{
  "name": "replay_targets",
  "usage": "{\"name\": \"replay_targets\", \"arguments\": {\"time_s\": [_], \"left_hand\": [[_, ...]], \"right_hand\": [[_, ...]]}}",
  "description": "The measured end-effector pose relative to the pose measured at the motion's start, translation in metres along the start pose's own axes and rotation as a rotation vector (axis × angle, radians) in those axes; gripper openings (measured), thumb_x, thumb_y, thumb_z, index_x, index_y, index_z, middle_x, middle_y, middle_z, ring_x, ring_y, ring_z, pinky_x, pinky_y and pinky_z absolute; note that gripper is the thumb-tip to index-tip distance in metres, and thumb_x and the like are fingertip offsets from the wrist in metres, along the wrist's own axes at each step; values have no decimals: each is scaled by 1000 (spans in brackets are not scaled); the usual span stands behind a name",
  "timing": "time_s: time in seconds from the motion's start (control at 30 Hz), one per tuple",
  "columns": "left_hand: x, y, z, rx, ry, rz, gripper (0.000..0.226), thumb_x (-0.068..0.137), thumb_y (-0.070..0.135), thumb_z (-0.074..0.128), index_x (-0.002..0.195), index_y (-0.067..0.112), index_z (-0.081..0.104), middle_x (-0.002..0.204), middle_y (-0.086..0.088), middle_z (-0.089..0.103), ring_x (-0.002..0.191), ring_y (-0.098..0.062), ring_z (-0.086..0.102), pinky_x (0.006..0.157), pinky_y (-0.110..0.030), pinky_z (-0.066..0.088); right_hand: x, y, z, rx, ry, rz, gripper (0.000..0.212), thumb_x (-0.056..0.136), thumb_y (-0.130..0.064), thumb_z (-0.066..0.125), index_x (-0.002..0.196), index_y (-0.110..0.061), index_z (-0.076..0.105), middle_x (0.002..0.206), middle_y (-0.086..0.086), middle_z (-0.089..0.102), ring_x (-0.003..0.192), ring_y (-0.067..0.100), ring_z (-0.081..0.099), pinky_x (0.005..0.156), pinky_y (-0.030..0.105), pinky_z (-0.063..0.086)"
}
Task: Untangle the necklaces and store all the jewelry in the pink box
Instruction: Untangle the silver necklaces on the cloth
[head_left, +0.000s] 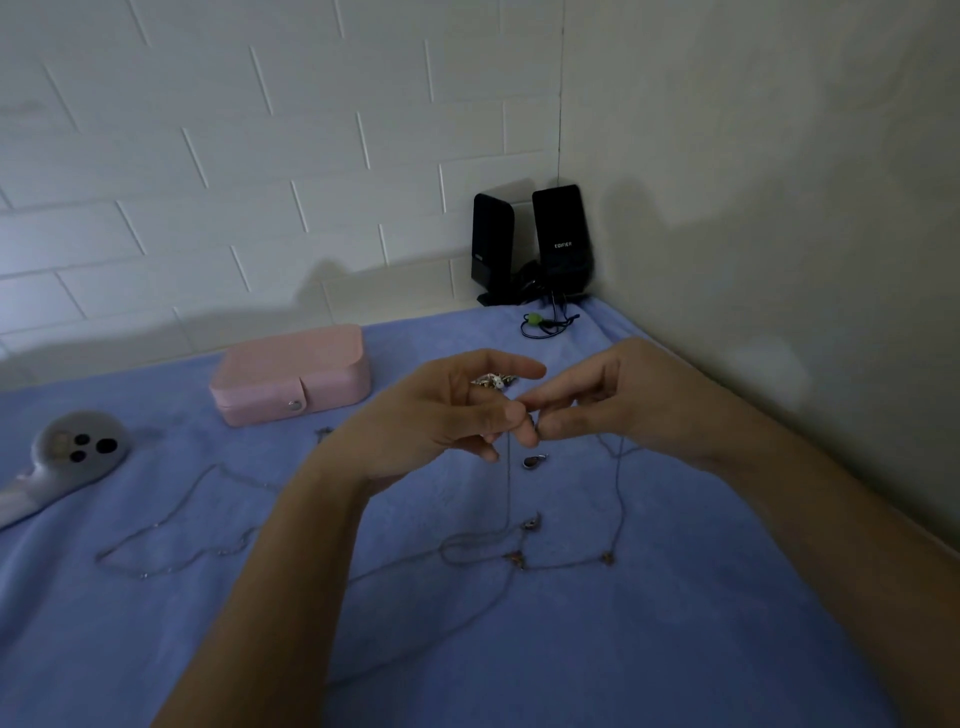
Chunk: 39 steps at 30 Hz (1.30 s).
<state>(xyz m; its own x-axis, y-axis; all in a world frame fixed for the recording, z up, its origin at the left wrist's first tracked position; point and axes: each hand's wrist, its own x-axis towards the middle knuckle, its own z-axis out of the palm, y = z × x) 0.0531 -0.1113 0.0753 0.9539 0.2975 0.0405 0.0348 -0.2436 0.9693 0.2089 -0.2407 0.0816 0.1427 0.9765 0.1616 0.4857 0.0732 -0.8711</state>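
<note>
- Pink box (291, 374): oblong case with rounded corners and a smooth matte skin, left of centre frame. The lid is down and a tab with a round metal snap (295, 406) fastens it at the front, so its contents are not visible.
- Left hand (447, 415): raised at centre frame, thumb and a fingertip pinching a fine chain, the index finger extended above.
- Right hand (613, 405): just right of centre, fingers curled and pinching the same chain. The fingertips of the two hands meet.
- Held necklace (621, 493): thin silvery chain that hangs in two strands from the hands down to the cloth. There it loops and crosses other chain, with small dark charms spaced along it.
- Teardrop pendant (535, 461): small, glossy and metal-rimmed, just below the joined fingertips.
- Second necklace (171, 519): thin silvery chain lying in a loose open loop on the cloth, lower left of centre and apart from the hands.
- Jewelry pile (493, 380): small pale metallic pieces, partly hidden behind the left hand; individual items cannot be told.
- Blue cloth (675, 623): soft, napped fabric covering the whole work surface.
- Lilac device (78, 447): rounded plastic head with three dark circles and a handle, at the left edge.
- Two black speakers (561, 239): upright slabs in the wall corner, upper centre, with a green cord toggle (532, 318) just in front of them.
</note>
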Motion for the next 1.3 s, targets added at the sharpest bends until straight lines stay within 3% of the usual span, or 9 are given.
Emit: {"name": "replay_targets", "arguments": {"time_s": [0.23, 0.43, 0.6, 0.7, 0.8, 0.97, 1.03, 1.17, 1.3], "left_hand": [[4, -3, 4, 108, 42, 27, 36, 80, 27, 61, 115, 20, 61, 71, -1, 68, 72, -9, 56, 67, -18, 44], [3, -8, -5, 73, 110, -52, 22, 76, 31, 63, 89, 19, 76, 59, 4, 58, 65, -9, 51, 75, -23, 44], [6, -14, -3, -33, 74, -126, 17, 91, 14, 54, 94, 7, 69, 75, 1, 70, 76, -8, 65, 79, -18, 52], [9, -15, 3, -44, 83, -174, 25, 94, 26, 51, 104, 9, 67, 70, 1, 66, 74, -10, 64, 86, -24, 52], [12, -15, 10, 125, 153, -170, 38, 88, 46, 52, 100, 16, 72, 62, 7, 58, 68, -5, 57, 86, -25, 46], [18, -19, 19, 256, 258, -93, 61, 68, 65, 54, 98, 15, 72, 106, -14, 68, 97, -17, 63, 89, -29, 45], [20, -19, 22, 212, 273, -51, 55, 74, 58, 55, 98, 12, 72, 100, -10, 71, 100, -19, 65, 94, -32, 47], [21, -20, 28, -57, 218, -47, 34, 94, 30, 52, 96, -1, 67, 58, 4, 59, 66, -8, 63, 91, -31, 52], [22, -21, 30, -88, 194, -49, 40, 90, 36, 54, 100, 0, 67, 76, 4, 65, 83, -9, 64, 97, -30, 48]], "right_hand": [[0, -4, 10, -134, 61, -18, 18, 78, -5, 72, 95, -11, 72, 36, -24, 48, 38, -5, 45, 44, 5, 33], [6, 12, -7, -229, 274, -23, 9, 75, -13, 77, 79, -21, 76, 44, -24, 57, 42, 3, 40, 46, 9, 30], [8, 17, -4, -374, 346, -173, 13, 79, -13, 75, 76, -26, 72, 49, -30, 55, 44, 1, 45, 46, 7, 32], [11, 21, 1, -624, 395, -388, 6, 78, -15, 71, 80, -18, 76, 67, -16, 66, 60, -15, 51, 60, 2, 36], [15, 30, 2, -751, 422, -441, 11, 80, -18, 66, 83, -16, 76, 73, -2, 70, 67, -5, 51, 62, 11, 40], [12, 30, 4, -763, 455, -491, 24, 83, -25, 53, 82, -15, 76, 74, 0, 69, 60, 11, 61, 54, 22, 44], [12, 29, 5, -764, 442, -502, 27, 82, -27, 51, 82, -15, 75, 72, 1, 68, 59, 11, 60, 57, 20, 42], [12, 28, 5, -723, 429, -501, 23, 83, -25, 55, 82, -15, 75, 73, -1, 68, 66, 3, 51, 61, 6, 37], [13, 29, 0, -721, 427, -552, 15, 83, -16, 61, 84, -13, 75, 74, 0, 69, 71, -6, 42, 66, -4, 31]]}}
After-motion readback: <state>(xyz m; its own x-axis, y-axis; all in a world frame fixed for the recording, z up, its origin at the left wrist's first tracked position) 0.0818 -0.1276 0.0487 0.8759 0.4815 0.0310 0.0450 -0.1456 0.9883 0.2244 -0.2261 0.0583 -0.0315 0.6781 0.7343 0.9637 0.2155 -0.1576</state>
